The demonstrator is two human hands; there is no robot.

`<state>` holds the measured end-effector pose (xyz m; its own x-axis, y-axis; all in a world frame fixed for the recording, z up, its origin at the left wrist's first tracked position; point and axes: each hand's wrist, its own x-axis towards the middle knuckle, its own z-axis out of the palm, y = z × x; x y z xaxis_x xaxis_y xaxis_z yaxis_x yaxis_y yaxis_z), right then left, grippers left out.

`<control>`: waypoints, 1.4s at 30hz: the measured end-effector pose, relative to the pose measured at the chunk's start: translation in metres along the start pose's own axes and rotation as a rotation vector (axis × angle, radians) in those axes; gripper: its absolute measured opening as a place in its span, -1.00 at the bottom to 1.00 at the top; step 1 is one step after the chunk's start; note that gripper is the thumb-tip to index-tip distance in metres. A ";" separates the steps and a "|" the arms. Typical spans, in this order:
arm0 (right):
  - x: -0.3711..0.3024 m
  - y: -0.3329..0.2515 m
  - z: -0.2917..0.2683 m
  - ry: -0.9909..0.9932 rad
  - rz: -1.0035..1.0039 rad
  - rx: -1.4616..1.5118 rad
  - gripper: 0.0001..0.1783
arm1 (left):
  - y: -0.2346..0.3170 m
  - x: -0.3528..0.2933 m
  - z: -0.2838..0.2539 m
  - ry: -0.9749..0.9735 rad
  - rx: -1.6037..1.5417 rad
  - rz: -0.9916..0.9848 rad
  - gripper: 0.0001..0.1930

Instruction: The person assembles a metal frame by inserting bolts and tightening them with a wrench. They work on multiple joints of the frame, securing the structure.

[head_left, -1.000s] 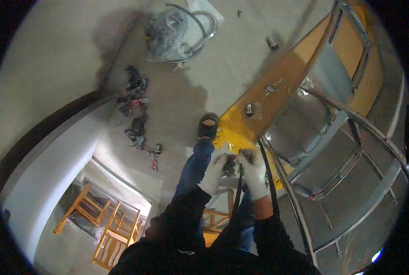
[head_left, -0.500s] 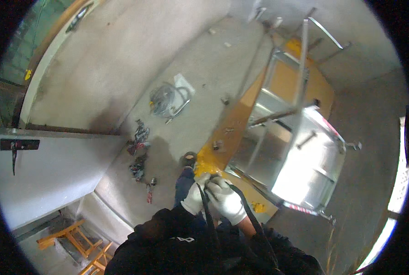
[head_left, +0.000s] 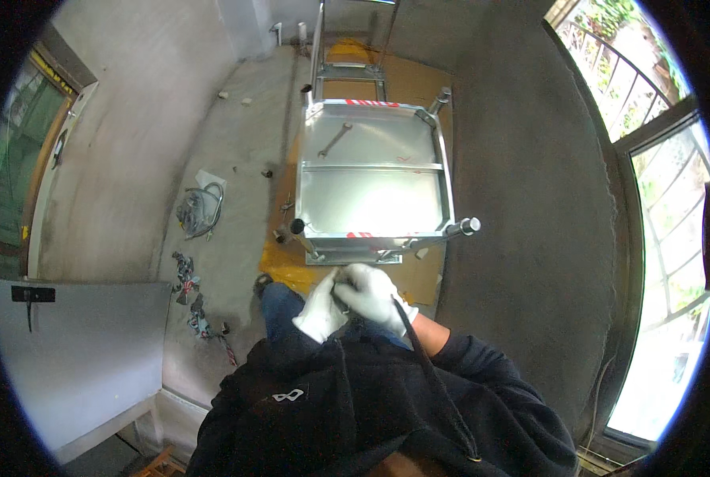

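Head view: aim has been swung right over the last second. The metal frame (head_left: 373, 200), seen at the right side earlier, is now centred, faced square on; more of the window (head_left: 669, 215) has been brought in. Left hand (head_left: 320, 312) and right hand (head_left: 368, 294), both gloved, are kept together, fingers curled; whether anything is gripped can't be told, as the gap is hidden. Frame is set on the brown sheet (head_left: 425, 292), just beyond the hands; no contact seen. Wrench (head_left: 335, 140) is left lying on its far panel, untouched by either hand.
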<state>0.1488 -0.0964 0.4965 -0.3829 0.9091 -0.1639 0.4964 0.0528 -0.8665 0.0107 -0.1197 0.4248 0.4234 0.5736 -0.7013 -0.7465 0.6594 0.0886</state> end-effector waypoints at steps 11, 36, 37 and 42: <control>0.075 0.123 -0.080 0.481 0.436 0.617 -0.74 | 0.027 0.134 0.103 0.110 0.264 0.328 -0.68; 0.003 0.178 -0.083 0.426 0.611 1.479 -0.62 | 0.065 0.198 0.078 0.294 2.184 0.845 -0.66; -0.004 0.171 -0.083 0.432 0.680 1.447 -0.60 | 0.065 0.198 0.085 0.294 2.257 0.873 -0.66; -0.063 0.170 -0.098 0.284 0.702 1.430 -0.64 | 0.041 0.222 0.119 0.085 2.381 0.979 -0.65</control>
<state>0.3334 -0.1041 0.4055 -0.1758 0.6385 -0.7493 -0.6535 -0.6449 -0.3963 0.1351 0.0930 0.3567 0.4395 0.8972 -0.0439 0.8323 -0.3883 0.3955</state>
